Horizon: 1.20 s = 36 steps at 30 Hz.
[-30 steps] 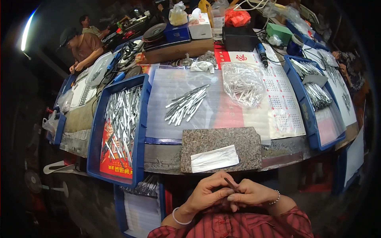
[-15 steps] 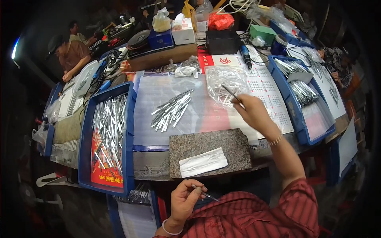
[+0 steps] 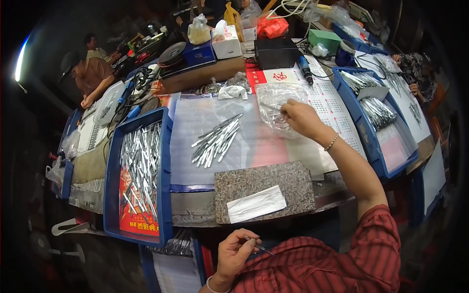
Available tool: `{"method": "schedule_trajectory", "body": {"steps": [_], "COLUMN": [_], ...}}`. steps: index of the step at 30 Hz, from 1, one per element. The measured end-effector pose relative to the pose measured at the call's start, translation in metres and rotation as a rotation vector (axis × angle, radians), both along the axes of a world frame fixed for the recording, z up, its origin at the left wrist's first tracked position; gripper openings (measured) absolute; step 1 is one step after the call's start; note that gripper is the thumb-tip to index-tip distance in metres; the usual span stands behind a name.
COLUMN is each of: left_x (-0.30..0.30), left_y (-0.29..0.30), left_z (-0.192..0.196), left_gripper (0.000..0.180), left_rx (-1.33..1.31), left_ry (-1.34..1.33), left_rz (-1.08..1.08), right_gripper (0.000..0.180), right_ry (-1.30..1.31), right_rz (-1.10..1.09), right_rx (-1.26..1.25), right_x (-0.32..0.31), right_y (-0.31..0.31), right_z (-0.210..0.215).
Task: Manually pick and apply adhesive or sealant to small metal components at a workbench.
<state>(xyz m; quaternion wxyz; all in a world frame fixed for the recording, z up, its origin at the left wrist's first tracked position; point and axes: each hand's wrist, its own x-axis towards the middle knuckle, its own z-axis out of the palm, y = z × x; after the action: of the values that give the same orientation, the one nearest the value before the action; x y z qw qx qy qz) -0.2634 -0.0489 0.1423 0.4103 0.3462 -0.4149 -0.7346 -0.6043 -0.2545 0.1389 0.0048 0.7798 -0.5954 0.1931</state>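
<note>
Beyond the table's (image 3: 190, 210) slab (image 3: 297, 188), right fingers (image 3: 286, 109), grip unclear, overlap a bag (image 3: 272, 99); left fingers (image 3: 239, 235) pinch a rod (image 3: 265, 250).

A worker's left hand (image 3: 233, 252) presses thumb (image 3: 247, 247) toward forefinger (image 3: 239, 235) in a light pinch, the left wrist (image 3: 222, 280) behind and to the left of that grip. Well ahead and to its right, the right hand (image 3: 302, 118) is poised palm down, fingers (image 3: 288, 111) bent, tips partly hidden; the bare right forearm (image 3: 355, 168) slants back and rightward.
</note>
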Motion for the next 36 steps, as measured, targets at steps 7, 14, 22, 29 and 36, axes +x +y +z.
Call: {"method": "schedule_trajectory", "body": {"steps": [7,14,22,29,36], "left_x": [-0.009,-0.01,-0.021,-0.029,-0.025], "left_y": [0.003,0.004,-0.004,0.005,0.002], "left_z": [0.005,0.006,0.006,-0.001,-0.001], "left_gripper": [0.009,0.008,0.011,0.013,0.018], "left_rx": [-0.042,-0.017,-0.047,0.056,0.092], "left_ry": [0.015,0.002,-0.024,-0.071,0.125], "left_rz": [-0.062,0.038,-0.015,-0.041,0.158], "right_gripper": [0.018,0.022,0.05,0.023,0.011], "right_ry": [-0.614,-1.187,-1.527,-1.675,-1.277], "right_rz": [-0.098,-0.022,0.105,0.099,0.168], "right_rx": [-0.009,0.577,0.813,0.659,0.5], "right_x": [-0.009,0.049,0.08,0.104,0.111], "right_y": [0.007,0.1,0.179,0.203,0.222], "right_z": [0.019,0.056,0.049,0.027,0.013]}}
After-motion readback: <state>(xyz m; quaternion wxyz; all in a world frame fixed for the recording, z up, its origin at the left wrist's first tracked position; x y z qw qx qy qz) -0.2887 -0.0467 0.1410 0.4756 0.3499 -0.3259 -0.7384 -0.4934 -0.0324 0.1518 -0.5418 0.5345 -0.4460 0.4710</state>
